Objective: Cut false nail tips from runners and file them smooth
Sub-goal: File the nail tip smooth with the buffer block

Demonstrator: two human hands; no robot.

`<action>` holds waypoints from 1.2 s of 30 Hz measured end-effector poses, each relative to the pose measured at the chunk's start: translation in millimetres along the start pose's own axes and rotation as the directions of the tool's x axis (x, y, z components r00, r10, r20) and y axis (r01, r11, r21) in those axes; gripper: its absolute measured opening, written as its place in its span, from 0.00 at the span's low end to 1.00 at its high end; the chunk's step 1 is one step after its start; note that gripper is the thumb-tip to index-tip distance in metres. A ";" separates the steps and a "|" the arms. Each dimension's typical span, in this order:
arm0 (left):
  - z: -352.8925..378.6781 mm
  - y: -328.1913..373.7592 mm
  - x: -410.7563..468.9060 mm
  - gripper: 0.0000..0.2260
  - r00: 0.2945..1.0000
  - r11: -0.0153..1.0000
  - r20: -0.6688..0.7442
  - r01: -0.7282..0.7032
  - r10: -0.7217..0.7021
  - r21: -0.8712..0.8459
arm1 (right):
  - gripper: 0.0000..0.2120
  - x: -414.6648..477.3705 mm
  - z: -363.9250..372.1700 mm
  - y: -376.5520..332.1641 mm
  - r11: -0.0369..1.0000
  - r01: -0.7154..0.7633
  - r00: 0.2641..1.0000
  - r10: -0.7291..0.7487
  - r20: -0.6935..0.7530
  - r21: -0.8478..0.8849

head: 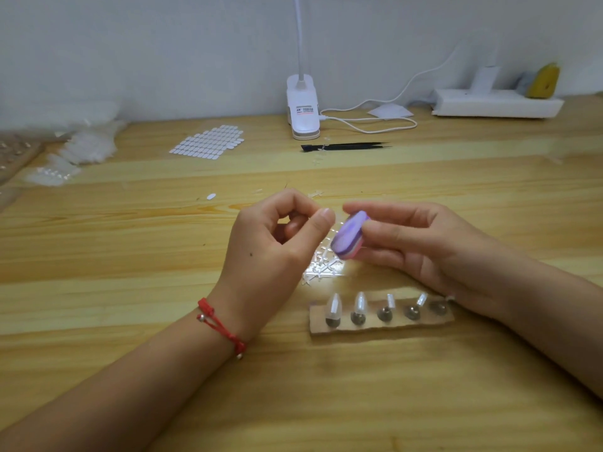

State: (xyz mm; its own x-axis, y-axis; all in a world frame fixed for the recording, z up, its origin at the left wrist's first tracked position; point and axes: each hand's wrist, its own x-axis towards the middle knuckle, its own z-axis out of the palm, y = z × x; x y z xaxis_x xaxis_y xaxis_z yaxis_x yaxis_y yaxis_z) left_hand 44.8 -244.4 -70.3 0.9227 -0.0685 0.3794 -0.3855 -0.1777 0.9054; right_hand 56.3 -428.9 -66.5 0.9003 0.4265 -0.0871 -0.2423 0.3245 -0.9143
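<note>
Your R hand (pixel 424 246) grips the file block (pixel 349 236); L hand (pixel 277 243) pinches beside it (prob. on a nail tip, unseen). Four mounted tips (pixel 334 305) on the cardboard strip (pixel 391 326), one peg bare: looks nearly done.

Purple file block (pixel 349 234) in right hand (pixel 424 249), left hand (pixel 270 252) close beside it, both above clear runners (pixel 321 268) on wooden table (pixel 130 256)

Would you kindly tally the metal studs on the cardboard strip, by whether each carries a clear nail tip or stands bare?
On the cardboard strip:
Studs carrying a clear tip: 4 (two of the tips look narrower)
Bare stud: 1
Total: 5 studs
</note>
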 end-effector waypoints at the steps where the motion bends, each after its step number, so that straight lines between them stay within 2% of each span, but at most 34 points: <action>1: 0.4 0.0 0.0 0.09 0.999 1.000 0.031 0.009 -0.009 -0.002 | 0.13 0.3 -0.5 -0.3 1.000 0.003 1.000 -0.002 -0.013 0.020; 4: 0.3 -0.5 -0.6 0.09 0.998 1.000 0.062 0.020 -0.019 -0.013 | 0.14 1.5 -3.5 -2.2 0.994 0.020 0.997 -0.012 -0.077 0.110; 8: -0.4 -0.6 0.0 0.08 0.998 1.000 0.067 0.020 -0.021 0.007 | 0.14 -0.7 0.9 0.2 1.000 0.005 1.000 -0.005 -0.003 -0.020; 12: -1.0 -0.5 -0.2 0.08 0.996 1.000 0.085 0.026 -0.025 -0.006 | 0.14 0.3 -1.6 -2.5 0.997 0.017 0.998 -0.012 -0.067 0.069; 16: -0.3 -0.3 -0.7 0.07 0.994 1.000 0.105 -0.011 0.008 0.026 | 0.14 -1.7 3.0 -0.4 0.998 0.006 1.000 -0.004 0.028 -0.066; 20: 0.6 -0.7 -1.1 0.07 0.993 0.999 0.112 -0.026 0.021 0.041 | 0.14 0.1 0.0 -0.3 0.998 0.051 0.995 -0.047 -0.089 0.038; 24: 0.3 0.0 0.1 0.07 0.994 0.998 0.103 -0.034 0.028 0.059 | 0.10 -2.2 5.3 1.5 0.993 0.046 0.998 -0.050 -0.035 -0.105; 28: 1.0 0.6 -1.0 0.06 0.991 0.999 0.127 -0.041 0.036 0.036 | 0.11 -1.1 2.3 -0.1 0.999 0.048 0.994 -0.046 -0.103 0.018; 32: 0.2 -0.4 -0.2 0.07 0.993 0.997 0.110 -0.057 0.050 0.059 | 0.09 -1.8 5.4 0.2 0.993 0.030 0.999 -0.031 -0.011 -0.113; 36: 0.4 -0.9 -0.6 0.07 0.992 0.999 0.119 -0.036 0.032 0.034 | 0.08 -1.2 2.9 0.1 0.998 0.060 0.996 -0.061 -0.071 -0.012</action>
State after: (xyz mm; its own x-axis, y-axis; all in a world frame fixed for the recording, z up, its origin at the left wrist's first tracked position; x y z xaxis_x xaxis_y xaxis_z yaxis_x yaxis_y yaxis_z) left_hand 44.6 -244.5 -71.4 0.9039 -0.1903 0.3831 -0.4185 -0.2082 0.8841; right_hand 54.1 -426.9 -65.3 0.9367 0.3450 -0.0595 -0.1836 0.3394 -0.9225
